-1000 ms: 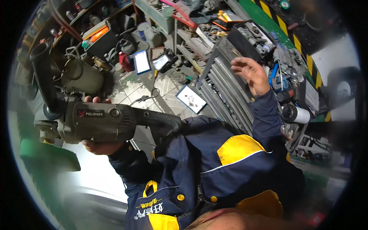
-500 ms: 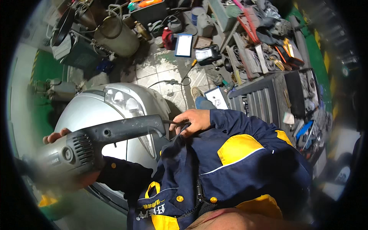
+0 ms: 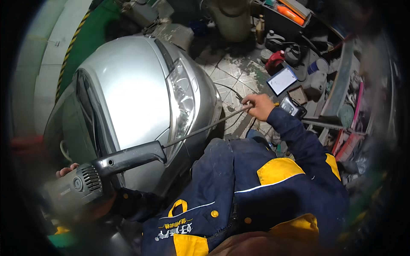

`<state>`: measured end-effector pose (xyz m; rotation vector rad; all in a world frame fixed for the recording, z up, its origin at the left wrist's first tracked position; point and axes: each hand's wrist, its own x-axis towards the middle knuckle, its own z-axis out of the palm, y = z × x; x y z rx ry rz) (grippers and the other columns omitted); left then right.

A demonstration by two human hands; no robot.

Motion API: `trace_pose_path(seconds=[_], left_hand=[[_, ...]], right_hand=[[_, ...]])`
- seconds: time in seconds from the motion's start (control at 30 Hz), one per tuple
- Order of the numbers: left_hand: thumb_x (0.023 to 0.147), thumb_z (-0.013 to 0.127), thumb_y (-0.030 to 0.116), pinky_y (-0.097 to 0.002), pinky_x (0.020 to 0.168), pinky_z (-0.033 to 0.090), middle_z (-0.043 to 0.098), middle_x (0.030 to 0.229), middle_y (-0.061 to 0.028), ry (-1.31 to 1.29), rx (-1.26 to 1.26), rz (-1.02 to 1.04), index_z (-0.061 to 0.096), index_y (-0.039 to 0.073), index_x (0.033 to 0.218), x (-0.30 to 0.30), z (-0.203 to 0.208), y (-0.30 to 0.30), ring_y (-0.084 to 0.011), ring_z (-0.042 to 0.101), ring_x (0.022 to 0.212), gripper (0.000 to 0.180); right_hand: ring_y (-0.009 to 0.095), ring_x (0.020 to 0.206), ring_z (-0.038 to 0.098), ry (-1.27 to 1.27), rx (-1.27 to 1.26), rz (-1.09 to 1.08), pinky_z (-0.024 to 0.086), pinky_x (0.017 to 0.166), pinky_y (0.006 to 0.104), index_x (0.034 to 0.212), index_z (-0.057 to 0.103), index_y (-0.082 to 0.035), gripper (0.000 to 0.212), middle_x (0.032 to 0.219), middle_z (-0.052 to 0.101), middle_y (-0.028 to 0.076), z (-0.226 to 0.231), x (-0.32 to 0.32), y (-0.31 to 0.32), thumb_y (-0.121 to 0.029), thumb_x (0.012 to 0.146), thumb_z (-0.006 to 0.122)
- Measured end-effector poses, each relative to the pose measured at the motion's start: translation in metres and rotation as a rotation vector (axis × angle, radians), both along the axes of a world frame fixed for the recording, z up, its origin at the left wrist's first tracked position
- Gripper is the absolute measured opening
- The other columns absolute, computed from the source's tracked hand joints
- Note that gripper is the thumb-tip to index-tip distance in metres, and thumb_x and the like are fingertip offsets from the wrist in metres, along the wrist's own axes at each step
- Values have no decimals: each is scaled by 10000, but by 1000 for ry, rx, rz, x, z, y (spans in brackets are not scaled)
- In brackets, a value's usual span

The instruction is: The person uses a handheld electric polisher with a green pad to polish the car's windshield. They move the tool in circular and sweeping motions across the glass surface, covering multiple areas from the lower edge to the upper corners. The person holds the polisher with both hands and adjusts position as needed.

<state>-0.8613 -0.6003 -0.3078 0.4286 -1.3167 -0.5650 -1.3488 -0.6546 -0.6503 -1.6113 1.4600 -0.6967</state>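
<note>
A grey-and-black corded polisher point(image 3: 128, 158) is held up at the lower left, with its long rear handle pointing right. My left hand point(image 3: 67, 170) grips the body near the front; only some fingers show past it, and the front end is blurred. From the handle's end the polisher's power cord point(image 3: 209, 126) runs taut up to the right. My right hand point(image 3: 259, 106) pinches that cord well away from the handle. Just beyond the tool is a silver car point(image 3: 128, 89), its hood shining and its headlight point(image 3: 183, 94) close to the cord.
Past my right hand, a clipboard point(image 3: 282, 81) with white paper, a red jug point(image 3: 274, 62) and a round tin point(image 3: 318, 66) stand on the tiled floor. A cluttered heap of parts lies at the right. A large bucket point(image 3: 230, 21) stands at the back.
My right hand has moved away from the handle along the cord, drawing it out straight. My view has swung left, bringing more of the car in. The left hand still grips the polisher.
</note>
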Motion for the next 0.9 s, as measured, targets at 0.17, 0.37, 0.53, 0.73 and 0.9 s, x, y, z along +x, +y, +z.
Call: trace_pose_path(seconds=[0.17,0.37,0.53,0.73,0.9], left_hand=[[948,656,615,-599,1233,455,500,1529,-346,-602,-369,451,311,-192,1574,51,7,16,-501,548,1420,1078],[911,735,609,-585,1186,522,514,1514,-340,-1030,16,871,335,-184,1556,98,34,79,-501,566,1402,1098],[998,633,549,-573,1150,551,537,1526,-338,-1127,-14,1163,371,-141,1585,88,7,118,-474,602,1370,944],[1079,449,528,-511,1050,634,663,1393,-296,223,-48,959,587,-69,1474,64,-14,118,-409,723,1202,730],[1001,501,623,-589,1196,493,579,1532,-273,277,-5,1370,437,-56,1599,66,-5,150,-437,586,1405,908]], right_hand=[[180,753,743,-130,-382,-277,575,704,354,1123,781,-59,230,828,770,129,-16,-42,-97,-159,931,857],[140,883,725,-59,-307,-445,580,813,316,1185,762,-37,257,961,786,75,-28,-85,-160,-188,985,822],[126,846,712,-28,-231,-330,577,791,311,1166,760,-11,263,915,774,61,-30,-79,-188,-196,994,835],[117,894,726,-10,-287,-185,585,827,309,1188,777,-19,306,970,801,49,-11,-72,-291,-208,965,865],[115,922,700,-145,-256,-154,557,844,282,1178,764,-8,256,998,767,41,5,-87,-355,-175,997,835]])
